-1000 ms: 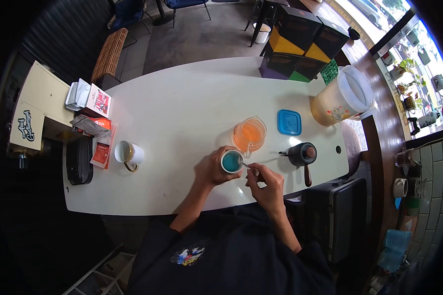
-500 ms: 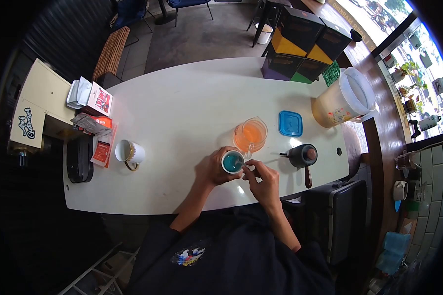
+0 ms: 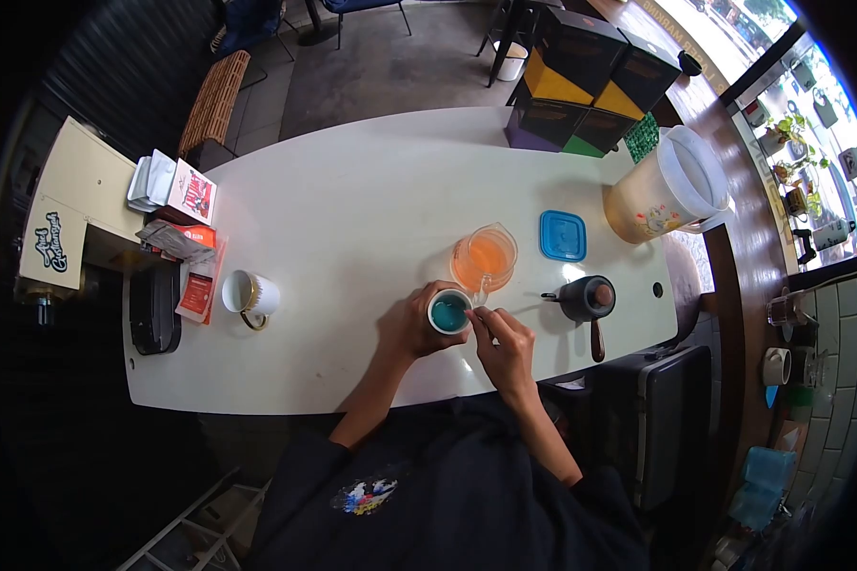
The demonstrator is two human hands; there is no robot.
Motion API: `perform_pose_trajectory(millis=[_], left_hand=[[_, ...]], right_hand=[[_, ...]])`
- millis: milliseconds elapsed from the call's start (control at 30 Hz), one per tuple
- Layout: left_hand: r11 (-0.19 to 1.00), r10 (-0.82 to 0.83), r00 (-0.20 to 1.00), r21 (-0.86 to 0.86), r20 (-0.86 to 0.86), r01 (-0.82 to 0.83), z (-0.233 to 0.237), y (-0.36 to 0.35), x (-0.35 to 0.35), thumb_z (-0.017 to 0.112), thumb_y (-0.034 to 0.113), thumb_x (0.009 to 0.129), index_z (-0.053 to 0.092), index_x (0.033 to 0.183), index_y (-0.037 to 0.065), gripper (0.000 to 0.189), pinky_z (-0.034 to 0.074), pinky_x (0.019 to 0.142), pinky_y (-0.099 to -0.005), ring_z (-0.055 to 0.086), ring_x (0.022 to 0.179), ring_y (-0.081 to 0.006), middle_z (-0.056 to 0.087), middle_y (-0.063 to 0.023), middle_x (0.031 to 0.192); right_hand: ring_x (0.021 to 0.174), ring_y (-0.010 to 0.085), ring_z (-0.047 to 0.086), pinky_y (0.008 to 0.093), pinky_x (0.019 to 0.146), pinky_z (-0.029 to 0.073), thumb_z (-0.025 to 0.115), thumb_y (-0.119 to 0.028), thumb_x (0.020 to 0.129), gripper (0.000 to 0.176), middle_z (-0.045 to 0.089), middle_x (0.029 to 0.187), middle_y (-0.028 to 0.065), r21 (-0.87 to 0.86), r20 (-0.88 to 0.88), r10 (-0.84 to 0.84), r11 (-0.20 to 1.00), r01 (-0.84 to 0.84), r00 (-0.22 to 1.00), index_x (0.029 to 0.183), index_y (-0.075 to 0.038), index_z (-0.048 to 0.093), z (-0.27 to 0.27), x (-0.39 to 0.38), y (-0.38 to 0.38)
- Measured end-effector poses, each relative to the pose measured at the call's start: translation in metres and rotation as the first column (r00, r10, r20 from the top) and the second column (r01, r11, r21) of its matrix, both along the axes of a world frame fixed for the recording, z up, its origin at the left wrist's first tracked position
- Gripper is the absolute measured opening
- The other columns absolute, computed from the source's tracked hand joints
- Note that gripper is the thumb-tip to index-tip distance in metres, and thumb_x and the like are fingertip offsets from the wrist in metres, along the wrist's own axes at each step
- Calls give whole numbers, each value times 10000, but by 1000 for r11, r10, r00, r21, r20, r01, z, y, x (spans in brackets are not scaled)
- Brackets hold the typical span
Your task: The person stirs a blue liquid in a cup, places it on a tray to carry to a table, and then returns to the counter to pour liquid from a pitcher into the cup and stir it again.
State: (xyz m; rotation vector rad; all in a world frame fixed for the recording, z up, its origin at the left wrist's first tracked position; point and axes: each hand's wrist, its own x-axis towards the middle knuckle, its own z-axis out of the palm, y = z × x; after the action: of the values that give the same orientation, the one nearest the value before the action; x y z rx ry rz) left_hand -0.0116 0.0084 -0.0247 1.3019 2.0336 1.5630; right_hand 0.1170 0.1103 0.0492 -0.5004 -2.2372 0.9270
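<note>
My left hand [image 3: 426, 322] is wrapped around a small white cup [image 3: 432, 329] with blue-green liquid [image 3: 449, 312] in it. At the cup's right rim my right hand [image 3: 507, 344] pinches a small spoon, its lower end in the liquid and mostly hidden. Just behind the cup stands a clear glass jug [image 3: 510, 249] of orange liquid, its handle towards my hands. To the right sit a dark lidded pot [image 3: 581, 301] with a wooden handle and a blue plastic lid [image 3: 563, 236], both apart from my hands.
A white mug [image 3: 253, 291] with a gold handle stands on the left of the white table [image 3: 333, 209]. Beyond it are packets [image 3: 196, 293], a black case [image 3: 154, 309] and a cream machine [image 3: 71, 209]. A large plastic pitcher [image 3: 643, 195] and stacked black boxes [image 3: 581, 71] occupy the back right.
My right hand has shifted slightly left at the rim, and the spoon has moved within the blue-green liquid. My left hand and the cup have stayed in place.
</note>
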Motion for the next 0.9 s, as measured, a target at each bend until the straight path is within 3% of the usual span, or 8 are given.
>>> perform_pose_trajectory(millis=[133, 367, 433, 567, 633, 900], left_hand=[[999, -13, 1000, -32, 0, 13, 0, -1, -1, 874, 317, 620, 558, 1083, 93, 603, 537, 801, -419, 656, 940, -315, 662, -74, 1034], [998, -16, 1000, -55, 21, 17, -3, -1, -1, 890, 335, 602, 554, 1101, 101, 645, 535, 802, -422, 652, 954, -318, 661, -72, 1045], [998, -8, 998, -55, 57, 11, -4, -1, -1, 898, 346, 594, 560, 1103, 102, 658, 534, 802, -423, 652, 957, -315, 659, -71, 1049], [1000, -10, 1000, -17, 20, 10, -6, 0, -1, 905, 356, 593, 571, 1095, 97, 656, 534, 800, -421, 652, 956, -315, 659, -71, 1050], [1000, -20, 999, -16, 44, 21, -4, 0, -1, 904, 367, 601, 583, 1078, 91, 638, 533, 799, -418, 654, 954, -310, 661, -71, 1046], [1000, -10, 999, -14, 51, 10, 0, -1, -1, 900, 388, 612, 592, 1065, 91, 623, 534, 792, -406, 660, 939, -296, 664, -68, 1036]], right_hand=[[521, 286, 601, 385, 471, 454, 703, -71, 855, 62, 578, 636, 105, 106, 79, 54, 992, -63, 995, 860, -23, 664, 4, 0, 1], [522, 286, 598, 356, 498, 450, 723, -47, 838, 52, 631, 678, 130, 73, 136, 70, 994, -81, 988, 867, -12, 698, 8, 3, 0], [518, 236, 624, 333, 498, 450, 701, -34, 852, 52, 627, 645, 148, -118, 45, 113, 987, -107, 993, 862, 15, 687, 6, 1, 0], [496, 157, 629, 286, 474, 445, 675, -28, 878, 79, 618, 586, 128, -227, 112, 97, 971, -70, 989, 864, 50, 673, 8, 2, -1], [476, 105, 613, 248, 444, 434, 658, -33, 903, 102, 601, 551, 78, -493, 115, 121, 869, -49, 986, 875, 65, 660, 6, 1, -2], [461, 101, 613, 230, 423, 442, 642, -49, 926, 121, 614, 564, 54, -616, 77, 88, 788, -22, 993, 877, 61, 642, 7, 1, 0]])
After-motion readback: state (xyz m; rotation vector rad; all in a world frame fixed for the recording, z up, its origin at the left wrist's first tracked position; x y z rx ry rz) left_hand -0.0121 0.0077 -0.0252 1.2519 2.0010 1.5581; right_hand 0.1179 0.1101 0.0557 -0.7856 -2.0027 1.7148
